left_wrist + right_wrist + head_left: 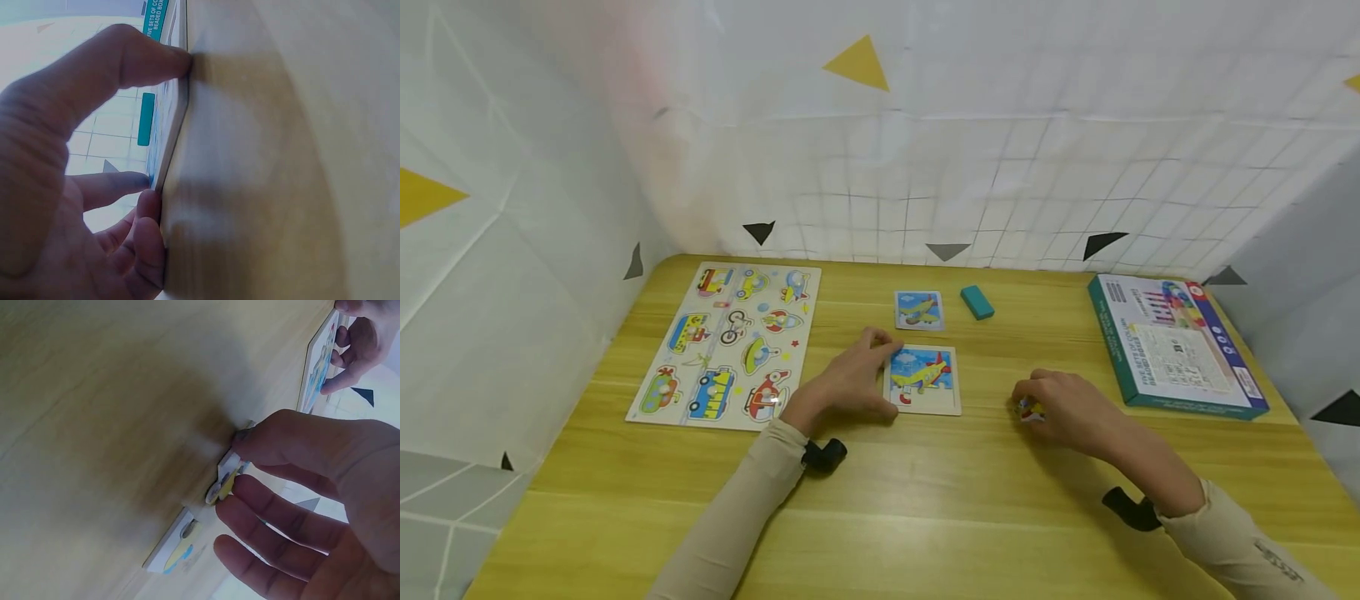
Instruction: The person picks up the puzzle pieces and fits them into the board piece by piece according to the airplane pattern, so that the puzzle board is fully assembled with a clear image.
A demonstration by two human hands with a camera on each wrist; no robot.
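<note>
My left hand holds the left side of a small square jigsaw puzzle with a yellow airplane picture. In the left wrist view the thumb is on one end of the puzzle's edge, and the other fingers are at the opposite end. Right of the puzzle, low over the table, my right hand pinches a small colored jigsaw piece between thumb and fingers. The fingers cover part of it. Another jigsaw piece with yellow and blue on it lies beside that hand in the right wrist view.
Behind the puzzle lie an airplane picture card and a teal block. A large vehicle peg-puzzle board is at left, close to the left forearm. On the right sits a flat beaded-toy box. White sheeting hangs behind the table.
</note>
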